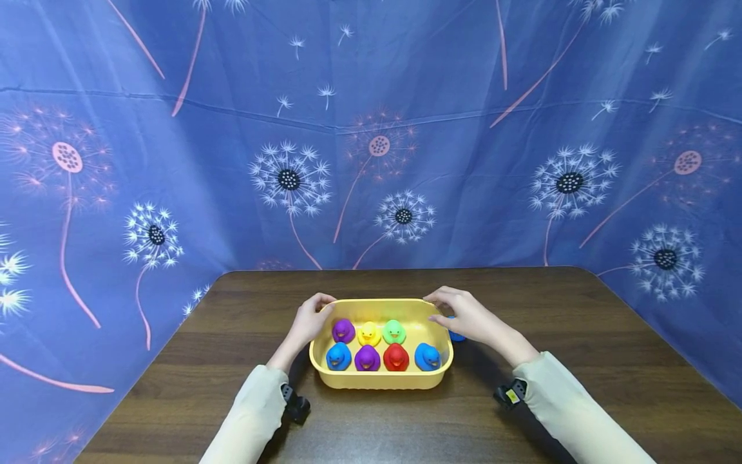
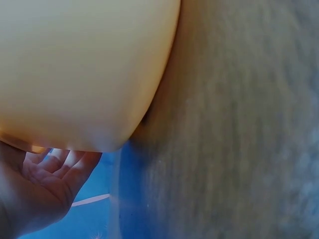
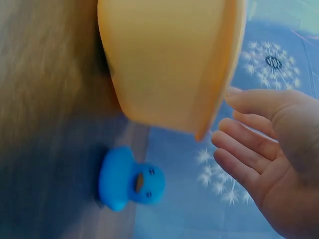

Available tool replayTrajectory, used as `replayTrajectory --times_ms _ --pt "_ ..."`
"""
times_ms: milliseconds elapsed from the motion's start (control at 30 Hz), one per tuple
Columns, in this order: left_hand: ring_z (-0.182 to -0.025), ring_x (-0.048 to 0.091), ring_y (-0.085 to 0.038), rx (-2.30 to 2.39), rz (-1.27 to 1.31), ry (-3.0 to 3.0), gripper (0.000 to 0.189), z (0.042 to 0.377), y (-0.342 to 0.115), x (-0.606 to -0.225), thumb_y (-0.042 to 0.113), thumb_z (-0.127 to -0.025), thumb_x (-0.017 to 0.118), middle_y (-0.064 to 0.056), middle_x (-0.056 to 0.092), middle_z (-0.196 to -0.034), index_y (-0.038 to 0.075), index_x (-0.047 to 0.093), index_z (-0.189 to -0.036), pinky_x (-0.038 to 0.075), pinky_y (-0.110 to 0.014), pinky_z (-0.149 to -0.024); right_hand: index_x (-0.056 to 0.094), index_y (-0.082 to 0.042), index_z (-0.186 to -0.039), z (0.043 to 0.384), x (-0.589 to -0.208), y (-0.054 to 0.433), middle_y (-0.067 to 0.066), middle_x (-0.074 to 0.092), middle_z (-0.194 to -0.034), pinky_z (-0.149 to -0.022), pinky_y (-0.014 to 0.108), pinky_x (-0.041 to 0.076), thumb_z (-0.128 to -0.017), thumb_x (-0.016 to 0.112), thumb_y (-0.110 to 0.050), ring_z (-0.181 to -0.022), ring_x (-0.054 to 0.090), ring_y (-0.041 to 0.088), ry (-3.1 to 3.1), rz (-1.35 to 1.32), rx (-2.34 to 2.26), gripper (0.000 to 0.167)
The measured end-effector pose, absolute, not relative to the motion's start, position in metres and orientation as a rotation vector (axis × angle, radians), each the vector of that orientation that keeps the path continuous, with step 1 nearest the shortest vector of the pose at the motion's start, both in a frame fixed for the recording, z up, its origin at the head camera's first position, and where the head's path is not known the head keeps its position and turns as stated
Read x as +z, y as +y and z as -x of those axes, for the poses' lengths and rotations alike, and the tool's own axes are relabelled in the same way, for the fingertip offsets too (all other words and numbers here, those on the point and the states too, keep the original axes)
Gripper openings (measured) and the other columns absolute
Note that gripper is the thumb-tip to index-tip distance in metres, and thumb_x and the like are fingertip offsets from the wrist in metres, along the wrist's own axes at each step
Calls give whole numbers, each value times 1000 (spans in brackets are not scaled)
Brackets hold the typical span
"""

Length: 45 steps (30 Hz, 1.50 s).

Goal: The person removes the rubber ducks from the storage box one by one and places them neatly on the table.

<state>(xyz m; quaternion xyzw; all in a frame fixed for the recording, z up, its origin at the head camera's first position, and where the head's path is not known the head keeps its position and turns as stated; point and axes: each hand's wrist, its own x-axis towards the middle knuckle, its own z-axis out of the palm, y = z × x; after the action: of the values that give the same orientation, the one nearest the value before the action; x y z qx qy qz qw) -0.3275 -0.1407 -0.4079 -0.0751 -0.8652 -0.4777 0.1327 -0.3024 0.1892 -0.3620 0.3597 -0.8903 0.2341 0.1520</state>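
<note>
A yellow plastic bin (image 1: pixel 382 381) stands on the table with several rubber ducks inside. A purple duck (image 1: pixel 343 331), a yellow duck (image 1: pixel 368 334) and a green duck (image 1: pixel 394 332) form the back row. In front are a blue duck (image 1: pixel 339 356), another purple one, a red duck (image 1: pixel 396 357) and a second blue one. My left hand (image 1: pixel 309 321) grips the bin's far left corner, thumb at the rim and fingers behind the wall. Around the far right corner, my right hand (image 1: pixel 466 314) is loosely spread, thumb by the rim, fingers apart from the wall.
Outside the bin, one more blue duck (image 3: pixel 130 179) sits on the table to its right, partly hidden by my right hand in the head view. The brown wooden table (image 1: pixel 406 425) ends at a blue dandelion-print cloth (image 1: pixel 359 96) behind and at the sides.
</note>
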Motion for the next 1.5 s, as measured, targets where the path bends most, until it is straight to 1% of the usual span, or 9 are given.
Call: replayTrajectory --times_ms 133,300,400,533,633,800,1067,1267,1500 --pt "-69 50 -12 -1382 214 -2516 15 328 -139 -408 12 -90 60 -15 67 -82 2 64 -99 40 -25 -63 64 1 -111 301 -366 180 12 65 -104 -76 38 51 -80 72 -12 -87 61 24 -2527 -1071 661 34" --pt "-73 53 -15 -1366 206 -2523 14 328 -139 -409 12 -90 59 -13 68 -85 3 65 -100 41 -26 -65 64 0 -112 302 -373 170 12 65 -106 -84 39 50 -81 72 -15 -98 62 24 -2552 -1076 648 35" --pt "-76 55 -16 -1364 211 -2519 15 329 -138 -411 12 -90 60 -13 69 -87 3 65 -100 42 -26 -67 64 1 -113 302 -376 166 12 65 -106 -86 39 50 -82 71 -14 -98 62 25 -2559 -1106 662 36" --pt "-75 54 -15 -1364 216 -2520 15 330 -138 -411 12 -90 60 -13 69 -86 3 65 -100 42 -26 -66 63 2 -113 303 -379 161 14 65 -105 -85 39 50 -81 71 -12 -96 62 25 -2549 -1146 663 35" --pt "-73 53 -14 -1367 212 -2528 15 330 -138 -411 13 -90 59 -12 68 -84 3 65 -100 42 -26 -65 63 3 -112 303 -380 157 14 66 -106 -87 41 49 -81 71 -11 -97 62 27 -2540 -1160 650 35" --pt "-73 52 -14 -1379 205 -2530 15 330 -139 -411 13 -91 59 -12 68 -84 4 65 -101 41 -26 -65 63 3 -112 305 -384 151 13 65 -108 -86 41 50 -81 72 -13 -99 62 28 -2553 -1174 631 36" --pt "-73 53 -14 -1379 208 -2518 14 329 -139 -411 13 -90 59 -13 68 -82 3 65 -100 41 -26 -65 64 -1 -113 308 -388 139 10 65 -109 -88 38 49 -82 72 -21 -100 61 25 -2600 -1171 611 38" --pt "-75 54 -14 -1370 218 -2520 15 328 -140 -411 13 -90 59 -13 69 -85 3 65 -100 42 -26 -66 64 -1 -114 307 -392 132 9 65 -107 -83 36 51 -82 72 -22 -95 61 24 -2641 -1170 652 38" --pt "-78 56 -18 -1361 214 -2527 15 329 -141 -409 13 -91 59 -13 69 -89 3 65 -100 43 -27 -68 64 -4 -115 307 -393 128 6 65 -107 -87 36 50 -82 72 -23 -99 61 21 -2675 -1133 621 38"
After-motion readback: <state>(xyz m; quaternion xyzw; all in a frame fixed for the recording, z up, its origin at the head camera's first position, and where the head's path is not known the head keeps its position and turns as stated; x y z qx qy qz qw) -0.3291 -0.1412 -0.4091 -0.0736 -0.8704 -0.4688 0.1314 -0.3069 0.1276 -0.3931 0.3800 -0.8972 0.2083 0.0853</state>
